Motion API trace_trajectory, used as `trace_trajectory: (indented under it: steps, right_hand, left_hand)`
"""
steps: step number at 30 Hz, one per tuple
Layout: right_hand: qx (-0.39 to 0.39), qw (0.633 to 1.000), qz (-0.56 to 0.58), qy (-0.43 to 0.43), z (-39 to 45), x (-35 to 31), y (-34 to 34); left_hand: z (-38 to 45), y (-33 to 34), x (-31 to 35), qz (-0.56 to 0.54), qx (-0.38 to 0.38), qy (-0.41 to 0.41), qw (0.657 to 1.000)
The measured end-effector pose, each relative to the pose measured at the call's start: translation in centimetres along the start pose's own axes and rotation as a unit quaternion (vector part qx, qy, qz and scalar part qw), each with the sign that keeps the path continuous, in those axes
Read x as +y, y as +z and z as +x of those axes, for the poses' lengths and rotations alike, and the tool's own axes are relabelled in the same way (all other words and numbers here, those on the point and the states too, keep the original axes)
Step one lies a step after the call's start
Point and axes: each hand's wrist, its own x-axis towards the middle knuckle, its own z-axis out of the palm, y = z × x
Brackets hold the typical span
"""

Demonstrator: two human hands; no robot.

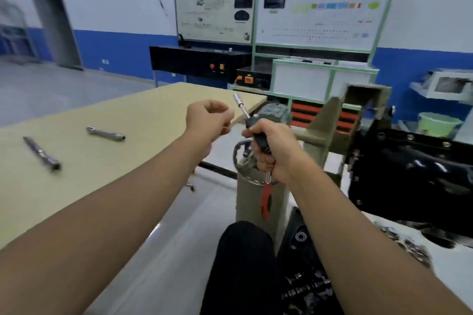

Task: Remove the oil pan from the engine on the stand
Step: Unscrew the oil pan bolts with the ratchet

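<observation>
My right hand (271, 151) grips a ratchet wrench (265, 198) with a red and black handle hanging down and a chrome extension with a socket (239, 102) pointing up and left. My left hand (208, 120) is curled just left of the extension; I cannot tell whether its fingertips pinch something small. The black oil pan (419, 163), edged with bolts, sits on the engine at the right, held by the grey-green engine stand (330, 125). Both hands are left of the pan, apart from it.
A beige table (102, 140) at left carries two loose chrome tools (41, 153) (106, 133). The stand's handwheel (243, 161) is behind my right hand. Engine parts (307, 286) lie on the floor below. Training boards and a cabinet (314, 33) stand behind.
</observation>
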Motion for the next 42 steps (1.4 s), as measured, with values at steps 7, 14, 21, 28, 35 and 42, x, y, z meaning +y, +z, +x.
trace_trajectory:
  steps: [7,14,21,28,35,42]
  right_hand:
    - [-0.051,0.993,0.027,0.1,3.5,6.0,9.7]
    - [-0.061,0.977,0.098,0.18,6.9,10.2,15.4]
    - [-0.045,0.965,0.151,0.208,7.4,12.0,15.6]
    - [-0.036,0.989,0.092,0.109,5.2,8.3,12.2]
    - [0.222,0.974,0.034,-0.031,1.5,1.8,4.8]
    - [0.427,0.821,0.369,-0.088,-7.0,-2.2,-10.6]
  left_hand:
    - [2.6,-17.6,-9.3,0.456,0.043,0.024,0.889]
    - [4.2,-18.8,-11.2,0.423,0.033,0.044,0.904]
    - [4.3,-19.0,-11.6,0.322,0.061,0.023,0.944]
    - [1.0,-12.8,-7.1,0.141,0.166,0.082,0.972]
    - [-2.2,4.3,-2.1,-0.293,-0.176,-0.261,0.903]
    - [-7.9,18.5,2.0,-0.383,-0.195,-0.252,0.867]
